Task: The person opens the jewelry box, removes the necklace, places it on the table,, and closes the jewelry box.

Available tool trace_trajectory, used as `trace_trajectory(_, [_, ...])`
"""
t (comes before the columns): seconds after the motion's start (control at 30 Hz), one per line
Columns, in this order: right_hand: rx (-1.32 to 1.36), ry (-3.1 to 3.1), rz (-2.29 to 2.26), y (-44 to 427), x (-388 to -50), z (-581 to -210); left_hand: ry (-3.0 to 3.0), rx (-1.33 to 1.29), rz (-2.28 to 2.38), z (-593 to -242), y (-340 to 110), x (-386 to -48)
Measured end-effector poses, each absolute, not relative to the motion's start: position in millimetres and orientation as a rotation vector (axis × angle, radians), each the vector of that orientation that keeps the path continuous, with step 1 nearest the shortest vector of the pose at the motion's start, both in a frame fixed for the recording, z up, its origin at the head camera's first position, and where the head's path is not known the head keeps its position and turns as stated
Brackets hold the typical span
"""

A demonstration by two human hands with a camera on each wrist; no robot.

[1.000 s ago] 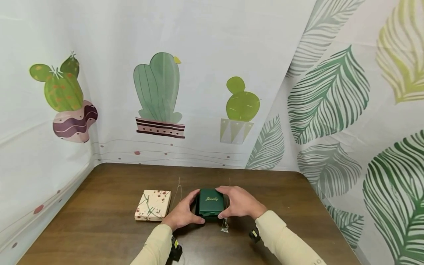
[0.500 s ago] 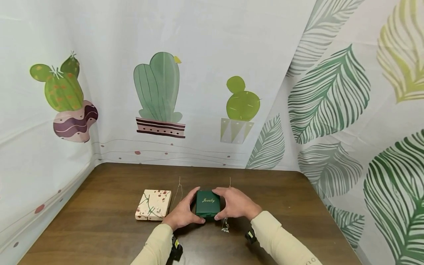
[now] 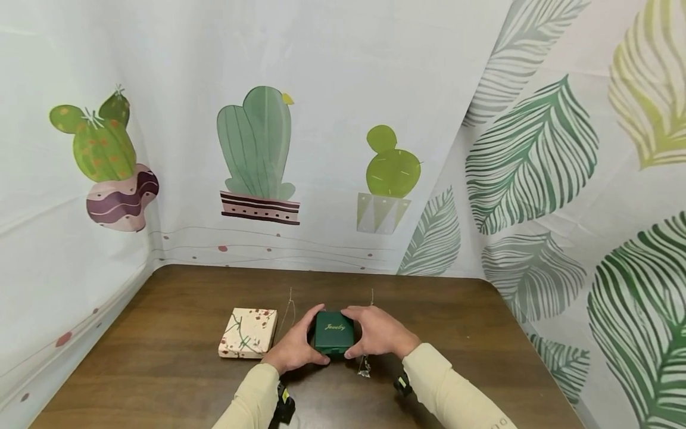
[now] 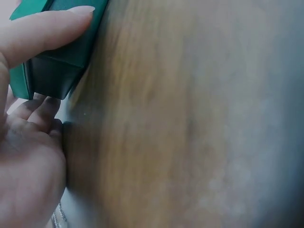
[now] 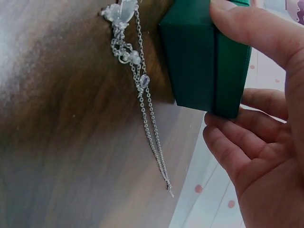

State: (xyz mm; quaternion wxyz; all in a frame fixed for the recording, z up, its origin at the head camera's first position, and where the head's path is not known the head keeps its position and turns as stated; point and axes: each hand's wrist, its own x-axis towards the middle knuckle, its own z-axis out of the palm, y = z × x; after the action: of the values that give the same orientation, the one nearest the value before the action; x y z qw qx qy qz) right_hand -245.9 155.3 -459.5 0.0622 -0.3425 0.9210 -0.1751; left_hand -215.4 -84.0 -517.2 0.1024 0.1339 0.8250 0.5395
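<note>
A dark green box (image 3: 333,339) with gold "Jewelry" lettering on its lid sits on the wooden table, its lid on. My left hand (image 3: 296,347) holds the box's left side, thumb at the near edge and fingers at the far edge. Opposite, my right hand (image 3: 382,333) grips the right side in the same way. In the right wrist view a silver necklace (image 5: 145,90) with clear stones lies on the table beside the box. My left thumb lies on the box (image 4: 51,71) in the left wrist view, where only part of the box shows.
A cream box with a floral print (image 3: 248,333) stands left of my left hand. A thin chain (image 3: 290,310) lies on the table (image 3: 177,333) between them. A patterned cloth (image 3: 332,155) hangs along the back and sides.
The green lid, offset to the right over the base one second ago, has shifted left and now lines up with it. My right hand moved left along with it; the left stayed put.
</note>
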Motion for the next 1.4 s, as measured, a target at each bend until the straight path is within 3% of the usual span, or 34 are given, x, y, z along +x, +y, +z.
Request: trace_trajectory(1.4, [-1.011,2.851,-0.311,147,-232,-470,2.518,0.417,1.426,-511,-81,-212])
